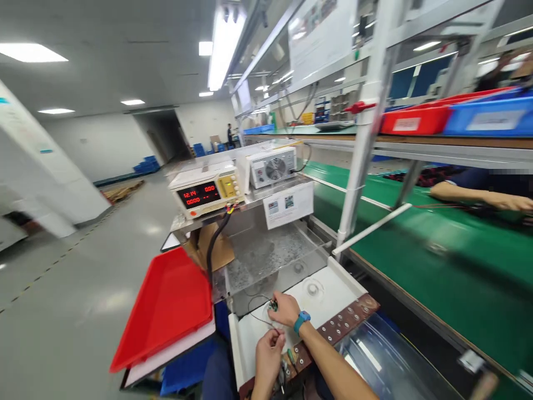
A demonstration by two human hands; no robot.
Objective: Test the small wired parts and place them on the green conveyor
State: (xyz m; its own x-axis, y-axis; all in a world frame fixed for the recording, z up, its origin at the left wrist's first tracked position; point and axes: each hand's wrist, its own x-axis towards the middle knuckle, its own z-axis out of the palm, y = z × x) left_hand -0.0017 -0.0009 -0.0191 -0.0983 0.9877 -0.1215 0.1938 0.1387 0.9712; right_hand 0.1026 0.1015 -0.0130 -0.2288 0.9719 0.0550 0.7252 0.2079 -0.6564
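Note:
My right hand (285,309), with a blue watch (302,321) on its wrist, has its fingers closed round a small green circuit board (273,305). A thin dark wire (259,319) loops out to the left of the board and runs down toward my left hand (268,353). The thumb and finger of my left hand are pinched at the end of that wire. Both hands are above a white tray-like work surface (331,286). Along its near edge, a brown strip (350,319) carries rows of metal studs. Much of the board is hidden by my fingers.
A power supply (204,191) with red digits and a grey fan-fronted box (272,166) stand on a raised shelf ahead. A red tray (170,305) lies left. Right of a white post (360,150) runs a green conveyor (437,255), where another person's arm (474,195) rests.

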